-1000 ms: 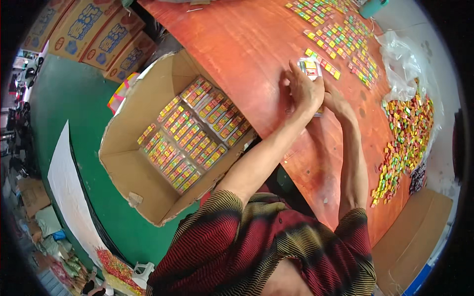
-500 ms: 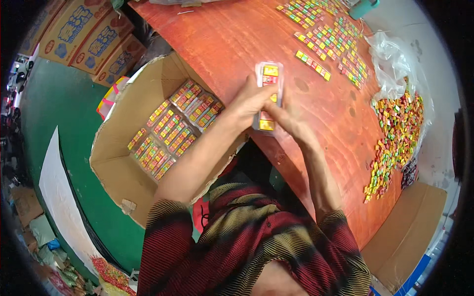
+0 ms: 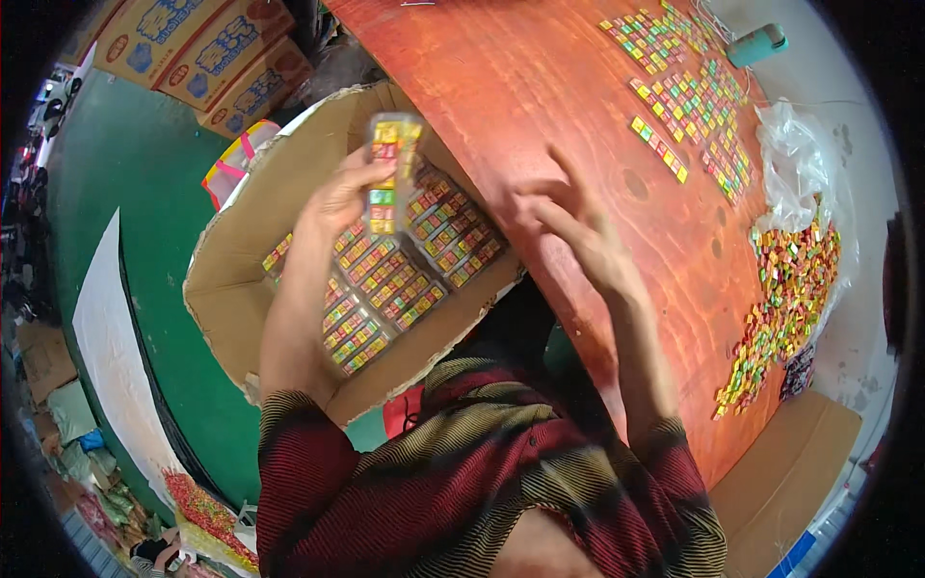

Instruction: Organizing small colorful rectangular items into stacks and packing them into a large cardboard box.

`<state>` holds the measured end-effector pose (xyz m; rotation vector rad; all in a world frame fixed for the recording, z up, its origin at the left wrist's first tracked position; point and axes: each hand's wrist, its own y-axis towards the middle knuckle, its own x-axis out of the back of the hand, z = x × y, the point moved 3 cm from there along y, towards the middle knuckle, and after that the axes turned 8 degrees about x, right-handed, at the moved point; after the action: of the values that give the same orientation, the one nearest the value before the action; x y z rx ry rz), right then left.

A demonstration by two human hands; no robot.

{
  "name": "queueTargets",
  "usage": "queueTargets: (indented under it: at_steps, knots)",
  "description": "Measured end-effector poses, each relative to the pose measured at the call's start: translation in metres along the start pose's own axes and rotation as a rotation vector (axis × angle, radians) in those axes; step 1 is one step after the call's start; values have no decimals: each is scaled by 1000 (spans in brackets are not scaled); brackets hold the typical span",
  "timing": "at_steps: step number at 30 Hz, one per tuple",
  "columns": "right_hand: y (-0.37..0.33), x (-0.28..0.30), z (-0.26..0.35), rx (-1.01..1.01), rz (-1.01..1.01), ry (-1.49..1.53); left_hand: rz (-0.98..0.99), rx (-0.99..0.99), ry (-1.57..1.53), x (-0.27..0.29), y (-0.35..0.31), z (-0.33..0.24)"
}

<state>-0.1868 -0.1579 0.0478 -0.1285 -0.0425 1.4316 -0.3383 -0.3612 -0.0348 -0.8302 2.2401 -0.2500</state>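
Pack (image 3: 385, 144), clear w/ small yellow, red & green blocks, is gripped in L hand (image 3: 345, 193), thumb laid across its front face. Pack is held long side roughly up/down in view, above open box (image 3: 236, 260); height over contents can't be told. Slight blur noted on pack.

R hand (image 3: 578, 226) is seen over table (image 3: 540, 106), nr the edge facing box. Fingers are spread wide, well apart from pack; whether table is touched can't be told (hand blurred).

Inside box, similar packs (image 3: 400, 279) are laid flat side by side in groups; part of these is hidden by L forearm & held pack.

On table, single strip (image 3: 659, 149) of coloured blocks is set slantwise, just beside larger block rows (image 3: 694, 101) twd far R. Loose heap (image 3: 785, 289) of like blocks is piled along R side, w/ crumpled clear bag (image 3: 795, 159) at its upper end. Teal bottle (image 3: 758, 45) is laid on its side nr far R corner.

Printed cartons (image 3: 207, 58) are stacked upper L, on green floor (image 3: 164, 164); long white sheet (image 3: 120, 318) is spread farther L.
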Motion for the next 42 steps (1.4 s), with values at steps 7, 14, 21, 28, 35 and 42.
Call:
queueTargets:
  at_steps: [7,14,21,28,35,42]
  knots:
    - [-53,46,-21,-108,-12,155,-2,131,76,61,5,26]
    - [-66,50,-48,-111,-148,201,-167,424,396,131,93,76]
    - [-66,38,-47,-96,-242,248,-297,460,798,223,188,161]
    - [-72,42,-45,-99,-288,184,79,89,1396,156,178,135]
    - [-72,31,-43,-169,-268,293,-279,275,762,224,156,163]
    - [-68,21,-37,-123,-255,281,-467,-15,1161,219,129,169]
